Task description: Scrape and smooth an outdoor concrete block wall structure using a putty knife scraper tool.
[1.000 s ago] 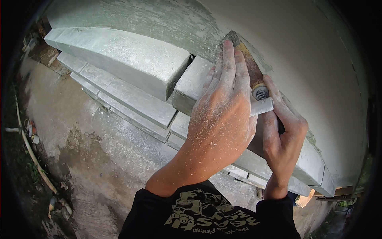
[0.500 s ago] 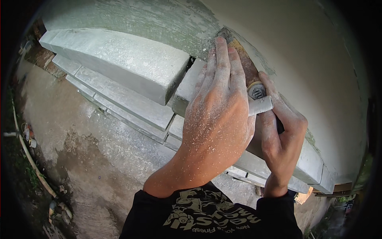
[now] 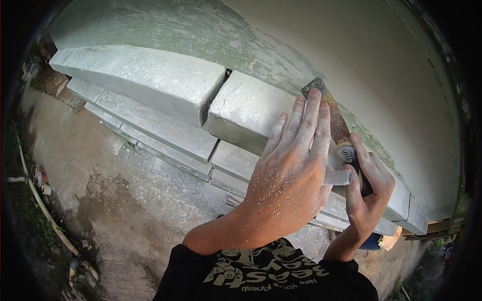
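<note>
My right hand (image 3: 371, 183) is closed around the dark handle of a scraper (image 3: 335, 119). The scraper's rusty, grey-tipped blade lies against the wall just above the pale ledge. Dusted with white powder, my left hand (image 3: 291, 165) stretches its fingers along the blade, fingertips near its tip. A whitish cylindrical handle (image 3: 339, 177) juts out at the thumb side of that palm and seems to be gripped there. Whatever joins this handle is hidden beneath the hand. Fingers of both hands come close together around the scraper's round handle cap.
Pale stepped blocks (image 3: 150, 65) form a ledge, with a dark gap (image 3: 216, 98) between two of them. Above it runs a rough greenish strip (image 3: 201, 30) below the smooth wall (image 3: 371, 65). Stained concrete floor (image 3: 110, 200) lies below; a pipe (image 3: 45, 213) runs along the left.
Both hands and the scraper have moved right and toward me along the wall. More of the block beside the gap now shows. Both grips look the same.
</note>
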Motion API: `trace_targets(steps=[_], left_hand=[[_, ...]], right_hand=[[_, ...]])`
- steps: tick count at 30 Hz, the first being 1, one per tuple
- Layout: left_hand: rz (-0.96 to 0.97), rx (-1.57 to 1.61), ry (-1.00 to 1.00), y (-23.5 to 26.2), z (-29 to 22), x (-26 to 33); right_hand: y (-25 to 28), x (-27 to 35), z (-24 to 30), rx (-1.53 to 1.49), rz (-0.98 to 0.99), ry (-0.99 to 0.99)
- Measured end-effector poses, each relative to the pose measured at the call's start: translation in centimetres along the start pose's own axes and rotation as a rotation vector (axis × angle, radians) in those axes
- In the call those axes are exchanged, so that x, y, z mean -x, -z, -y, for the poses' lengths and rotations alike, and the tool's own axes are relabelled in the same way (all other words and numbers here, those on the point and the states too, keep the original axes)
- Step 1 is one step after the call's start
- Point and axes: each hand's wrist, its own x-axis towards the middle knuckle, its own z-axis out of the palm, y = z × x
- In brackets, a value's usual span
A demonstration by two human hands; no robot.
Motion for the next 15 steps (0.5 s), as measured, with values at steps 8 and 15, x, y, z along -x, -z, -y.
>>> trace_targets(steps=[8, 15], left_hand=[[-0.053, -0.023, 0.022, -2.6, 0.3, -1.0], [-0.068, -0.044, -0.009, -2.6, 0.3, -1.5]], right_hand=[[-0.9, -0.8, 0.3, 0.078, -0.01, -0.039], [-0.5, -1.1, 0.4, 0.088, -0.015, -0.063]])
